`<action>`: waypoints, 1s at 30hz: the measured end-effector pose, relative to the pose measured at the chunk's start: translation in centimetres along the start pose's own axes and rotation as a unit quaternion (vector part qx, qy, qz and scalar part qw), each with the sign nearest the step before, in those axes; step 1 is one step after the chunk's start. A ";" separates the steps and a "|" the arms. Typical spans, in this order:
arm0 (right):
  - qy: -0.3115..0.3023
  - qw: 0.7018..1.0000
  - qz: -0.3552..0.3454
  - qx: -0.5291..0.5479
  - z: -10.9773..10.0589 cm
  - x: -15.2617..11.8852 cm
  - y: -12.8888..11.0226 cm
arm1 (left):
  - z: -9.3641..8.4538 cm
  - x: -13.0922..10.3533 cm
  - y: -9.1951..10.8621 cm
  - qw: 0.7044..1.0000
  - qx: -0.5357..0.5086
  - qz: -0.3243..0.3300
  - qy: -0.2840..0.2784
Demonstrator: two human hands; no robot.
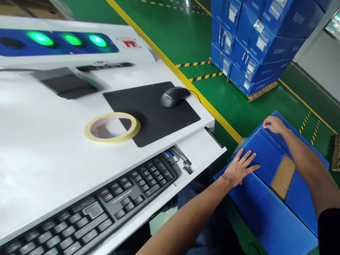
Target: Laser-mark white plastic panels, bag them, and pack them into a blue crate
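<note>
A blue corrugated box (265,209) stands low at my right, beside the desk, with a strip of brown cardboard (283,177) showing between its blue top panels. My left hand (237,168) lies on the box with its fingers spread, pressing near the seam of a top panel. At the far corner of the same panel, my right hand (275,124) has its fingers pinched together against the edge. What sits between those fingertips is too small to make out.
On the white desk (53,159) lie a roll of yellow tape (113,128), a mouse (175,96) on a black mouse pad (148,113), and a marker (106,66). A keyboard (106,205) fills the pulled-out tray. Stacked blue boxes (260,46) stand on a pallet beyond.
</note>
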State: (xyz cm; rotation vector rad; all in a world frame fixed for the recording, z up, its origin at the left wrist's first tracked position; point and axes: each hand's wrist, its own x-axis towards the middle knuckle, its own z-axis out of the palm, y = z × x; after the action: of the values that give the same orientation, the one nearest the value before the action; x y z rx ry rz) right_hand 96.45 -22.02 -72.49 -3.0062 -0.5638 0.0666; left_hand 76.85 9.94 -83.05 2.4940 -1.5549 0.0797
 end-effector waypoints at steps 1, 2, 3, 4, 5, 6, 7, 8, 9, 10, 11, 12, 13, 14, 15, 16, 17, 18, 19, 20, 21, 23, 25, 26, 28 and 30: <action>0.026 1.000 0.013 0.000 0.6 -0.6 -0.2 | 0.0 0.0 0.0 1.000 0.000 0.000 0.002; 0.052 0.998 0.026 0.001 1.2 -1.2 -0.4 | 0.0 0.0 0.0 1.000 0.000 0.000 0.004; 0.076 0.996 0.038 0.002 1.9 -1.8 -0.6 | 0.1 0.0 0.0 1.000 0.000 0.001 0.006; 0.097 0.994 0.048 0.005 2.5 -2.2 -0.8 | 0.1 0.0 0.0 1.000 0.000 0.001 0.006; 0.115 0.992 0.057 0.008 3.1 -2.6 -1.0 | 0.2 0.0 0.0 1.000 0.000 0.001 0.005; 0.129 0.990 0.064 0.012 3.7 -2.9 -1.1 | 0.3 0.0 0.0 1.000 0.000 0.000 0.004; 0.141 0.987 0.070 0.016 4.2 -3.0 -1.1 | 0.3 0.0 0.1 1.000 0.000 -0.001 0.003; 0.151 0.986 0.075 0.020 4.5 -3.1 -1.2 | 0.4 0.1 0.1 1.000 0.000 -0.002 0.002; 0.159 0.984 0.079 0.023 4.8 -3.2 -1.2 | 0.4 0.1 0.1 1.000 0.000 -0.003 0.002; 0.166 0.982 0.082 0.026 5.0 -3.3 -1.3 | 0.5 0.1 0.1 1.000 0.000 -0.004 0.002; 0.173 0.981 0.084 0.029 5.1 -3.3 -1.3 | 0.5 0.1 0.1 1.000 0.000 -0.005 0.000; 0.180 0.979 0.087 0.031 5.2 -3.4 -1.5 | 0.5 0.1 0.1 1.000 0.001 -0.005 -0.001; 0.187 0.978 0.091 0.034 5.4 -3.6 -1.6 | 0.5 0.2 0.1 1.000 0.002 -0.006 -0.003; 0.194 0.976 0.096 0.035 5.5 -3.7 -1.8 | 0.5 0.2 0.2 1.000 0.003 -0.006 -0.005; 0.203 0.973 0.104 0.037 5.7 -3.8 -2.1 | 0.5 0.2 0.2 1.000 0.004 -0.006 -0.005; 0.211 0.970 0.114 0.037 6.0 -4.0 -2.3 | 0.5 0.2 0.2 1.000 0.005 -0.006 -0.004; 0.218 0.967 0.124 0.038 6.3 -4.2 -2.6 | 0.5 0.2 0.2 1.000 0.006 -0.005 -0.002; 0.225 0.964 0.136 0.038 6.6 -4.3 -2.9 | 0.5 0.2 0.2 1.000 0.007 -0.005 0.000; 0.231 0.961 0.147 0.038 6.9 -4.4 -3.2 | 0.6 0.2 0.2 1.000 0.008 -0.006 0.001; 0.236 0.958 0.157 0.038 7.2 -4.5 -3.4 | 0.6 0.2 0.2 1.000 0.009 -0.006 0.002; 0.240 0.956 0.167 0.037 7.5 -4.6 -3.6 | 0.6 0.2 0.2 1.000 0.010 -0.007 0.001; 0.246 0.951 0.183 0.035 7.9 -4.7 -4.0 | 0.6 0.2 0.3 1.000 0.011 -0.009 -0.002; 0.249 0.948 0.194 0.035 8.2 -4.8 -4.3 | 0.7 0.2 0.3 1.000 0.009 -0.010 -0.003; 0.250 0.948 0.196 0.035 8.2 -5.0 -4.4 | 0.7 0.2 0.3 1.000 0.008 -0.010 -0.002; 0.250 0.947 0.198 0.040 8.3 -5.5 -4.5 | 0.8 0.2 0.3 1.000 0.009 -0.008 -0.001; 0.251 0.945 0.204 0.048 8.4 -6.3 -4.3 | 0.8 0.2 0.3 1.000 0.012 -0.008 -0.001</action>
State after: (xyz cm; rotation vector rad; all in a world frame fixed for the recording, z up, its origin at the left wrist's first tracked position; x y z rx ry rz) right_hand 88.53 -19.70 -80.30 -2.8180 0.1104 -0.6075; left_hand 76.67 9.47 -83.72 2.5254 -1.5445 0.0944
